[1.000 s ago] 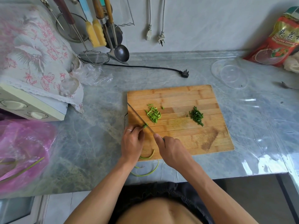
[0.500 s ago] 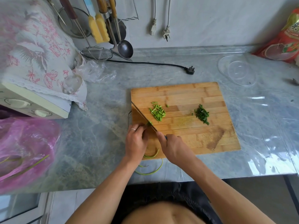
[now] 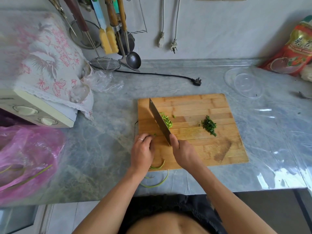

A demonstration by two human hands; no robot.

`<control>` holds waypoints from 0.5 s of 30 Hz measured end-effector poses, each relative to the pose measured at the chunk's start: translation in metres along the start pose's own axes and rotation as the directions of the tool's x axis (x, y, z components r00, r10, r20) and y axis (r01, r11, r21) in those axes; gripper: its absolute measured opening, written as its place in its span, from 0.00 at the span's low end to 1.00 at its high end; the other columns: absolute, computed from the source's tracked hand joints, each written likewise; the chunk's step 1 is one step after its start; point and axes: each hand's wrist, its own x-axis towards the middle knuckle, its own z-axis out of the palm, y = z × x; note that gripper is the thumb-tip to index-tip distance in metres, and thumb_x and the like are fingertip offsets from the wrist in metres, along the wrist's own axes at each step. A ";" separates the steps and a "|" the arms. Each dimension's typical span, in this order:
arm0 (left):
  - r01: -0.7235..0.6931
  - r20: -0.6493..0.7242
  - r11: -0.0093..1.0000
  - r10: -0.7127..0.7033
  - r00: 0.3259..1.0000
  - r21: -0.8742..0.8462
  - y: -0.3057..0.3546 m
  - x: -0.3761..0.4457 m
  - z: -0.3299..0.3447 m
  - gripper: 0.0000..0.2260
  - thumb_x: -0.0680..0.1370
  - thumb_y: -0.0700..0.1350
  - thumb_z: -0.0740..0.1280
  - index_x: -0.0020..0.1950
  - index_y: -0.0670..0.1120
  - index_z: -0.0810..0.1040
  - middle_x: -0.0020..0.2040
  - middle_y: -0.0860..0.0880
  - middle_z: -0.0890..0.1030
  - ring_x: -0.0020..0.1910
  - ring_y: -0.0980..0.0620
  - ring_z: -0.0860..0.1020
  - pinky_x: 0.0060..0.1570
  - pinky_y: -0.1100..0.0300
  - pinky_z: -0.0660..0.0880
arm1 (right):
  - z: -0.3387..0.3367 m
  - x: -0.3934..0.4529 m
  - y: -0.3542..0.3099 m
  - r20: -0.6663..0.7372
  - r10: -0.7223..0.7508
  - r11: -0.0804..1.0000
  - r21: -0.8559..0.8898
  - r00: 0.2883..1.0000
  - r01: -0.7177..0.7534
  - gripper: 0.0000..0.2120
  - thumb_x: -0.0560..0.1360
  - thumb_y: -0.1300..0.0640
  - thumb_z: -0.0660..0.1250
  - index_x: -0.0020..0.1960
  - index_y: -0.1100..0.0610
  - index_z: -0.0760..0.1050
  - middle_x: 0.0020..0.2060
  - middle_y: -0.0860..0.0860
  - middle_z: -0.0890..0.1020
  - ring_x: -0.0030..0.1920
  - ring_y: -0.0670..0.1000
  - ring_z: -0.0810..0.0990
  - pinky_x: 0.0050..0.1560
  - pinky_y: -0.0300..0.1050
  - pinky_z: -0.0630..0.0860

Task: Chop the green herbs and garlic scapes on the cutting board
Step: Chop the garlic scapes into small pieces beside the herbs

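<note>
Whereas a moment ago the cleaver (image 3: 159, 121) lay low against the scape, the right hand (image 3: 184, 153), wrapped round its handle, has tilted it toward the cut pile (image 3: 166, 121) on the cutting board (image 3: 211, 149). Left hand (image 3: 142, 152) pins the garlic scapes (image 3: 157, 166), whose tails trail onto the desk (image 3: 104, 149); more chopping remains.

Bright, soft daylight across a grey marble counter (image 3: 104, 149), white glare on the clear plastic sheet (image 3: 273, 149) at right, faint shadows under the forearms, wide-angle bending toward the edges, pink bag (image 3: 25, 157) at near left smeared and out of focus, centre sharp.
</note>
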 end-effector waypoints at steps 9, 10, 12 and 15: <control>0.088 0.033 0.996 -0.086 0.996 -0.035 0.002 -0.003 -0.002 0.12 0.74 0.33 0.71 0.55 0.43 0.85 0.49 0.45 0.81 0.47 0.46 0.80 0.43 0.53 0.79 | -0.004 -0.026 -0.005 0.057 -0.122 0.992 -0.035 0.991 0.124 0.31 0.81 0.38 0.50 0.32 0.61 0.65 0.25 0.55 0.70 0.27 0.53 0.66 0.28 0.47 0.61; 0.101 0.035 0.994 -0.100 0.994 -0.041 0.002 -0.003 -0.003 0.12 0.74 0.33 0.71 0.56 0.43 0.85 0.48 0.45 0.81 0.47 0.46 0.80 0.42 0.53 0.79 | -0.003 -0.028 -0.005 0.060 -0.118 0.992 -0.036 0.991 0.121 0.31 0.81 0.37 0.50 0.32 0.61 0.66 0.26 0.57 0.72 0.27 0.53 0.67 0.29 0.47 0.62; 0.117 0.029 0.992 -0.116 0.993 -0.044 0.002 -0.004 -0.003 0.11 0.74 0.34 0.71 0.55 0.43 0.85 0.47 0.45 0.82 0.45 0.46 0.80 0.41 0.55 0.77 | -0.001 -0.031 -0.005 0.055 -0.115 0.992 -0.044 0.992 0.117 0.32 0.80 0.37 0.50 0.33 0.62 0.67 0.28 0.60 0.74 0.29 0.55 0.69 0.30 0.49 0.65; 0.147 0.012 0.988 -0.147 0.989 -0.051 0.004 -0.004 -0.003 0.10 0.74 0.35 0.71 0.53 0.44 0.85 0.45 0.45 0.82 0.43 0.45 0.80 0.40 0.58 0.74 | -0.001 -0.032 -0.005 0.057 -0.109 0.992 -0.054 0.992 0.112 0.32 0.80 0.36 0.49 0.34 0.62 0.67 0.29 0.61 0.75 0.30 0.56 0.70 0.32 0.50 0.68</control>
